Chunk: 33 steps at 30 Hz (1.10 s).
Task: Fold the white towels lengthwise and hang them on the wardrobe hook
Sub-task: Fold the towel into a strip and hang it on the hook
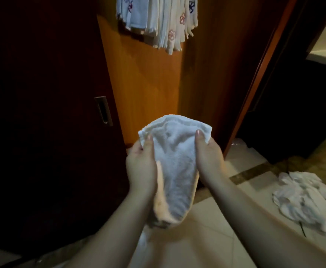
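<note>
Holding a white towel [174,167] at chest height before the wardrobe door [148,84], left hand [140,165] and right hand [208,157] each pinching a top corner. Several folded towels [158,20] already hanging above; crumpled pile [307,202] left on the floor [206,238].

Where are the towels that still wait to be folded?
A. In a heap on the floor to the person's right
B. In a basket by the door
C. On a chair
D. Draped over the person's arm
A: a crumpled pile of white towels lies on the tiled floor at the right.
</note>
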Each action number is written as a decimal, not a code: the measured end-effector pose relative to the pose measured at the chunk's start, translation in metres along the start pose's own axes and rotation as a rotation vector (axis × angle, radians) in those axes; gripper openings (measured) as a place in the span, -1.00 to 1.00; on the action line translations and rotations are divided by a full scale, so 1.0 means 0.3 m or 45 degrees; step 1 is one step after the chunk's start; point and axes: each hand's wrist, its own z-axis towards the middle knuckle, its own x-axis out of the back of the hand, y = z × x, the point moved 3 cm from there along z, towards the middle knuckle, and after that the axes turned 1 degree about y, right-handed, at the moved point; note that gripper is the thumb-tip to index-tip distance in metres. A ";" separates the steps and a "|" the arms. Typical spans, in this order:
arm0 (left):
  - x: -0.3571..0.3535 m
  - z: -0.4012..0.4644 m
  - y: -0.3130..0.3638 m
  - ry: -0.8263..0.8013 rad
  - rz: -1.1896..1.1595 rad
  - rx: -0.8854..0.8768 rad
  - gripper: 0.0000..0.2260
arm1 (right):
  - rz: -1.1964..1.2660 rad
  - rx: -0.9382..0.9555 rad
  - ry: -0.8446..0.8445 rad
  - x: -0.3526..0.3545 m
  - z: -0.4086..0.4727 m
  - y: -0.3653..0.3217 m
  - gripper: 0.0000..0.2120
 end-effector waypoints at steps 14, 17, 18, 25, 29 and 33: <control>-0.026 -0.166 0.014 -0.206 0.100 0.014 -0.83 | 0.331 -0.151 -0.384 -0.128 -0.165 0.025 -0.64; -0.020 -0.161 0.021 -0.271 0.199 -0.010 -0.83 | 0.306 -0.036 -0.439 -0.118 -0.174 -0.002 -0.68; -0.016 -0.156 0.024 -0.305 0.223 -0.019 -0.82 | 0.300 -0.015 -0.472 -0.118 -0.178 -0.006 -0.67; 0.004 -0.110 0.044 -0.618 0.459 -0.081 -0.75 | 0.398 0.056 -0.737 -0.112 -0.167 -0.028 -0.45; 0.016 -0.075 0.076 -0.912 0.506 0.038 -0.56 | 0.361 0.096 -0.953 -0.105 -0.125 -0.045 -0.13; -0.007 -0.052 0.138 -0.976 1.190 -0.096 -0.60 | -0.043 0.202 -1.021 -0.094 -0.108 0.014 0.02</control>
